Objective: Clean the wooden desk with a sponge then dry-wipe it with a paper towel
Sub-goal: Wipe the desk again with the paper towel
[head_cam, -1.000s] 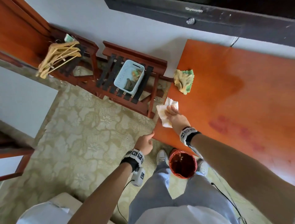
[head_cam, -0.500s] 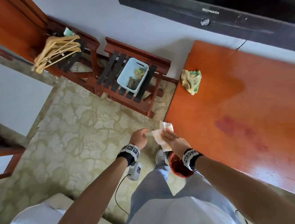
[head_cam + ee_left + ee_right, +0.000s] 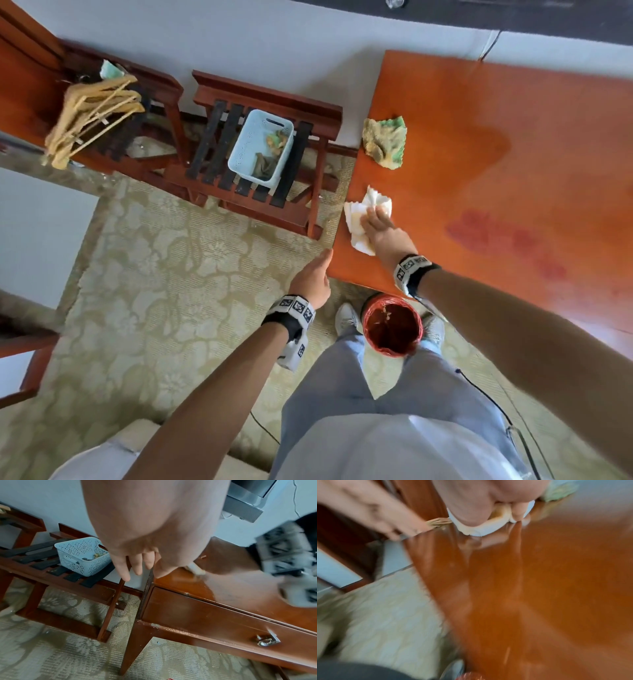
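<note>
My right hand (image 3: pixel 376 224) grips a crumpled white paper towel (image 3: pixel 356 219) and presses it onto the orange wooden desk (image 3: pixel 513 154), close to its left edge. The right wrist view is blurred; there the paper towel (image 3: pixel 479 531) bunches under my palm between thumb and fingers. A yellow-green sponge (image 3: pixel 385 142) lies farther back along the same edge. My left hand (image 3: pixel 313 277) is empty, fingers straight, at the desk's near left corner. In the left wrist view the left hand (image 3: pixel 137 566) hangs beside the desk (image 3: pixel 188 608). A reddish stain (image 3: pixel 507 240) marks the desktop.
A red bin (image 3: pixel 392 325) stands on the carpet between my feet, under the desk's front edge. Left of the desk is a slatted wooden rack (image 3: pixel 274 102) with a light blue basket (image 3: pixel 262 149). Wooden hangers (image 3: pixel 92 109) lie farther left. The desk drawer has a metal handle (image 3: pixel 267 640).
My right hand carried the towel off the desk's near corner beside the left hand, then back onto the desktop, farther along the left edge. The left hand's fingers straightened.
</note>
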`<state>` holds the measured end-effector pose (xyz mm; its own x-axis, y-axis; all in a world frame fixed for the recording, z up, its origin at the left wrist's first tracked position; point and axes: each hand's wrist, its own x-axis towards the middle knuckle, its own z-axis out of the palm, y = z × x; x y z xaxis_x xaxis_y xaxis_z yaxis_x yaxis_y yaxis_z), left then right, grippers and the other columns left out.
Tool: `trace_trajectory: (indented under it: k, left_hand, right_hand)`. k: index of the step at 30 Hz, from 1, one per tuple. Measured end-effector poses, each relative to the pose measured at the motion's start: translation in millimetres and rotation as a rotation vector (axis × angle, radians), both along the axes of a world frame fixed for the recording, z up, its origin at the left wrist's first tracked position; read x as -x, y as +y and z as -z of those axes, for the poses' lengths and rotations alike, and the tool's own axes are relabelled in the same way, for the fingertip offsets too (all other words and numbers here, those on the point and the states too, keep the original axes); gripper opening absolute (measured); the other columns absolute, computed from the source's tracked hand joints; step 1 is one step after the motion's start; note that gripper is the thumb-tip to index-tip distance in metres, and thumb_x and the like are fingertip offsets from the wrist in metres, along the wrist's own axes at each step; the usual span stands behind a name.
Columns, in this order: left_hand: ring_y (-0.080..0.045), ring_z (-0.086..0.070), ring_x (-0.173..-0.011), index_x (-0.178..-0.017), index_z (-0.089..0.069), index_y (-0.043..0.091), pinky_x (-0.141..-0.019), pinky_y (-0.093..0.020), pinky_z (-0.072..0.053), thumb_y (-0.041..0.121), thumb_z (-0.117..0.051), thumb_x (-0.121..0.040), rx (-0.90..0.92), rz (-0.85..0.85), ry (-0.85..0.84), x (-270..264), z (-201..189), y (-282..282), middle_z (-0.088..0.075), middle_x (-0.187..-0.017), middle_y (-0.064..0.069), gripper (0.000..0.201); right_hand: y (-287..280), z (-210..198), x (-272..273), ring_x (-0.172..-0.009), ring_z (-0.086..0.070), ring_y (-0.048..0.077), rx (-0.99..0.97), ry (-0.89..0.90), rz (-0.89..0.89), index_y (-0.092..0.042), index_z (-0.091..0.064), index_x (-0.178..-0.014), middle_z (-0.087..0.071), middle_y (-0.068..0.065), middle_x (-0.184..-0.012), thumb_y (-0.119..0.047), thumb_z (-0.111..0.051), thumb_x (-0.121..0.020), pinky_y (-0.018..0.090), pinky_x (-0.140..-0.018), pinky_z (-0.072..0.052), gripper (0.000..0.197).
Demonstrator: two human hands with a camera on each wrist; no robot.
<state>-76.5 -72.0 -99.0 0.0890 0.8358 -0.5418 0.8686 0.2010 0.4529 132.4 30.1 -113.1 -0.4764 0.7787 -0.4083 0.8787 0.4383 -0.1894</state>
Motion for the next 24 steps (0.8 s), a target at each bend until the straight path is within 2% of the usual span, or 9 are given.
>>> trace_trajectory:
  k: [3, 5, 9, 12, 15, 17, 20, 22, 24]
  left_hand:
    - [-0.014, -0.039, -0.144, -0.16, -0.02, 0.026, -0.111, -0.036, -0.044, 0.004, -0.046, -0.097, -0.045, -0.015, 0.051, -7.9, -8.3, 3.1, -0.024, -0.165, 0.01, 0.072]
    - [-0.014, -0.032, -0.148, -0.161, -0.018, 0.023, -0.114, -0.038, -0.041, 0.003, -0.046, -0.097, -0.062, -0.013, 0.081, -15.1, -14.7, 6.4, -0.018, -0.167, 0.008, 0.073]
    - [-0.014, -0.015, -0.154, -0.162, -0.012, 0.016, -0.121, -0.036, -0.029, 0.005, -0.044, -0.099, -0.089, 0.049, 0.108, -37.9, -23.2, 20.7, -0.009, -0.169, 0.003, 0.071]
    - [-0.018, -0.005, -0.156, -0.162, -0.003, 0.013, -0.124, -0.038, -0.022, 0.019, -0.047, -0.102, -0.094, 0.122, 0.143, -57.9, -20.3, 35.2, -0.001, -0.17, -0.002, 0.074]
    - [-0.025, 0.003, -0.156, -0.161, 0.005, 0.013, -0.126, -0.04, -0.013, 0.043, -0.059, -0.097, 0.001, 0.123, 0.141, -76.2, -10.3, 39.5, 0.008, -0.169, -0.003, 0.096]
    - [-0.028, 0.008, -0.155, -0.161, 0.006, 0.014, -0.127, -0.039, -0.006, 0.055, -0.069, -0.088, -0.002, 0.12, 0.19, -85.4, -1.0, 33.8, 0.012, -0.169, -0.004, 0.113]
    - [-0.028, 0.008, -0.155, -0.161, 0.005, 0.016, -0.127, -0.038, -0.004, 0.054, -0.076, -0.081, -0.05, 0.077, 0.196, -89.3, 8.3, 26.4, 0.012, -0.168, -0.002, 0.12]
    - [-0.026, 0.008, -0.155, -0.161, 0.004, 0.018, -0.126, -0.036, -0.006, 0.053, -0.078, -0.08, -0.061, 0.056, 0.177, -88.9, 9.6, 25.6, 0.01, -0.169, -0.001, 0.121]
    - [-0.025, 0.008, -0.155, -0.161, 0.004, 0.019, -0.126, -0.036, -0.008, 0.051, -0.079, -0.079, -0.066, 0.04, 0.173, -88.5, 9.3, 27.0, 0.01, -0.169, 0.001, 0.121]
  right_hand:
    - [-73.6, -1.2, -17.5, -0.151, 0.012, 0.027, 0.113, 0.017, -0.152, -0.009, -0.006, -0.158, 0.012, 0.009, -0.165, 0.012, -0.033, -0.095, 0.038, -0.099, -0.05, 0.071]
    - [-102.4, -4.3, -29.8, -0.151, 0.011, 0.026, 0.17, 0.041, -0.184, -0.011, -0.006, -0.158, 0.012, 0.007, -0.164, 0.016, -0.032, -0.092, 0.038, -0.1, -0.05, 0.076]
    - [-105.1, -11.6, -51.3, -0.152, 0.008, 0.02, 0.144, 0.068, -0.217, -0.016, -0.01, -0.159, 0.008, -0.001, -0.165, 0.017, -0.03, -0.09, 0.036, -0.112, -0.039, 0.078]
    - [-82.8, -5.6, -69.8, -0.153, -0.001, 0.019, 0.096, 0.078, -0.041, -0.018, -0.023, -0.156, -0.003, -0.004, -0.166, 0.012, -0.038, -0.091, 0.041, -0.099, -0.051, 0.073]
    - [-41.2, -5.0, -88.1, -0.152, -0.012, 0.02, 0.059, 0.044, 0.105, -0.019, -0.031, -0.15, -0.012, -0.003, -0.164, 0.009, -0.048, -0.091, 0.044, -0.084, -0.058, 0.067]
    - [2.9, -2.8, -99.6, -0.151, -0.015, 0.021, 0.009, -0.004, 0.18, -0.017, -0.032, -0.147, -0.015, -0.001, -0.162, 0.004, -0.048, -0.093, 0.044, -0.085, -0.056, 0.06]
    - [73.1, 0.8, -107.4, -0.147, -0.021, 0.028, -0.029, -0.022, 0.296, -0.009, -0.035, -0.141, -0.022, 0.009, -0.158, -0.003, -0.049, -0.096, 0.048, -0.086, -0.055, 0.048]
    - [105.1, -0.9, -105.1, -0.148, -0.016, 0.032, -0.019, -0.055, 0.316, -0.007, -0.033, -0.145, -0.019, 0.014, -0.158, -0.017, -0.047, -0.101, 0.048, -0.097, -0.05, 0.047]
    - [117.0, -2.1, -100.5, -0.15, -0.008, 0.032, -0.016, -0.056, 0.343, -0.007, -0.025, -0.151, -0.013, 0.017, -0.16, -0.039, -0.041, -0.104, 0.045, -0.109, -0.04, 0.059]
